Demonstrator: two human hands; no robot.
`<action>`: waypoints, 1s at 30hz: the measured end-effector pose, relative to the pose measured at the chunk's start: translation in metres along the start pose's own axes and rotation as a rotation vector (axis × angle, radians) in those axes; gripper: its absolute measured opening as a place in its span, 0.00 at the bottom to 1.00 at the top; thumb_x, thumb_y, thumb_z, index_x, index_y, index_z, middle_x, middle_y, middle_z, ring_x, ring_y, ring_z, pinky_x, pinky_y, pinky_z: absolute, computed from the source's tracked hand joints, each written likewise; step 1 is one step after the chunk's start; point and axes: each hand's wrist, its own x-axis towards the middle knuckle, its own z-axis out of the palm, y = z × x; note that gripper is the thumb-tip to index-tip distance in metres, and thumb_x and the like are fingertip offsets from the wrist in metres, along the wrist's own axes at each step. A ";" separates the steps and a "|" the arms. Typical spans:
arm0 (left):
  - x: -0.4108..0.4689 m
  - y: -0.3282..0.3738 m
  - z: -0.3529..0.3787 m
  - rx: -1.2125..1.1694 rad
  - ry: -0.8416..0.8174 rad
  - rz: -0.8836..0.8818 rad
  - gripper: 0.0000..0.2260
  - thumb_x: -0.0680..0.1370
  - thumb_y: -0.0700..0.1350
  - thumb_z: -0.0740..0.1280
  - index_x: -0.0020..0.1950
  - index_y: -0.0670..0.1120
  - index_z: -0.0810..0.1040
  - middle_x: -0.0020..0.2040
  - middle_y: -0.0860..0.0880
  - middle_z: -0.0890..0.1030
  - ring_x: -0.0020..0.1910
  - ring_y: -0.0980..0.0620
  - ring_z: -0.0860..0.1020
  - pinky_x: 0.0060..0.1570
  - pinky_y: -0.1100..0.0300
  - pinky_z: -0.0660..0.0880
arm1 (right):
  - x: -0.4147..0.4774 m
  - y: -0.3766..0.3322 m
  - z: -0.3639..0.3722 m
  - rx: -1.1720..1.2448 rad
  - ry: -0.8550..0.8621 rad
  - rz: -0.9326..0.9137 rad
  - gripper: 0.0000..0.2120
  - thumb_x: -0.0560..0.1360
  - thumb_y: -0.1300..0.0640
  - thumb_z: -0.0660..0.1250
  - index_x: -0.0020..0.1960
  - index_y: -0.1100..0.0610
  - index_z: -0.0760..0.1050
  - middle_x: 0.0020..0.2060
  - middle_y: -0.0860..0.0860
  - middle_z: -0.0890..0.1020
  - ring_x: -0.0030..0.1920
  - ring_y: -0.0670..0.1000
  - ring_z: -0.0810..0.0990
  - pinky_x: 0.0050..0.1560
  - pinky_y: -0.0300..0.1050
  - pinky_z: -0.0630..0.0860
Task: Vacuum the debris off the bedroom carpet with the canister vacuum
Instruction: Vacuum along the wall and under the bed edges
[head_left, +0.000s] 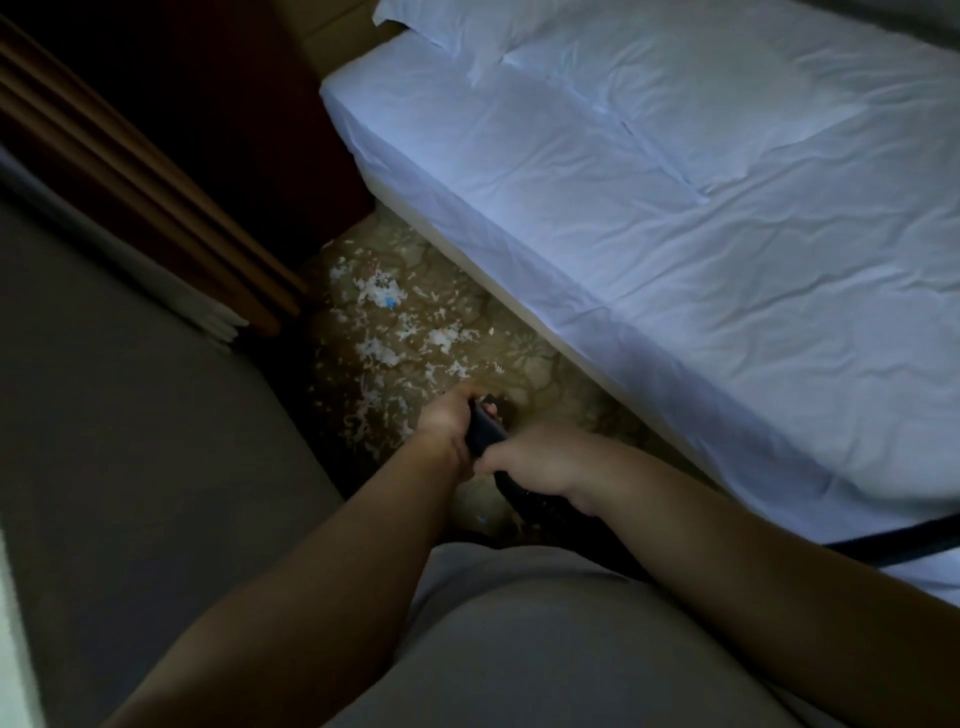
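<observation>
Head view: both bare forearms reach forward and down into the narrow strip of floor between a bed and a grey upholstered surface. The left hand (451, 422) is the farther of the two, its fingers curled round the dark vacuum handle (484, 434), which shows between the two hands. The right hand (537, 461) grips the same dark piece just behind the left, knuckles up, thumb tucked under. Below the right wrist the black hose (537, 506) drops away, and a dark length of it shows again far to the right of the hands, lying across the bed's lower edge. The frame is dim and blurred, so the nozzle end beyond the left hand cannot be made out.

Just ahead of the left hand lies the debris (392, 325): white shreds with a few coloured specks, scattered thickly over the patterned brown carpet (524, 358). A few flecks lie under and behind the hands too.

To the right of both hands runs the bed (675, 218) with its creased white sheet, and a pillow (519, 36) at its far end. Ahead and left of the hands hang brown curtains (130, 166). The grey surface (130, 415) fills the space left of the left arm. A grey garment (519, 649) lies between the forearms.
</observation>
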 end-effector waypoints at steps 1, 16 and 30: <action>0.001 -0.002 0.002 -0.026 -0.001 -0.005 0.08 0.81 0.43 0.64 0.43 0.43 0.74 0.31 0.46 0.75 0.29 0.51 0.73 0.29 0.58 0.74 | 0.001 0.000 -0.003 -0.016 0.002 -0.009 0.19 0.77 0.46 0.74 0.61 0.57 0.79 0.49 0.56 0.83 0.49 0.56 0.84 0.54 0.50 0.81; 0.110 0.095 -0.031 -0.004 -0.026 -0.086 0.08 0.77 0.42 0.68 0.41 0.40 0.81 0.36 0.45 0.79 0.31 0.48 0.76 0.35 0.55 0.75 | 0.120 -0.100 -0.003 -0.133 0.044 0.129 0.14 0.75 0.46 0.74 0.47 0.58 0.80 0.35 0.52 0.81 0.30 0.48 0.78 0.28 0.39 0.69; 0.314 0.356 -0.133 0.282 0.149 -0.158 0.13 0.72 0.51 0.72 0.35 0.42 0.83 0.43 0.51 0.73 0.39 0.44 0.79 0.46 0.48 0.81 | 0.310 -0.339 0.034 -0.131 0.053 0.139 0.15 0.79 0.45 0.70 0.46 0.57 0.81 0.38 0.53 0.81 0.35 0.51 0.78 0.36 0.43 0.73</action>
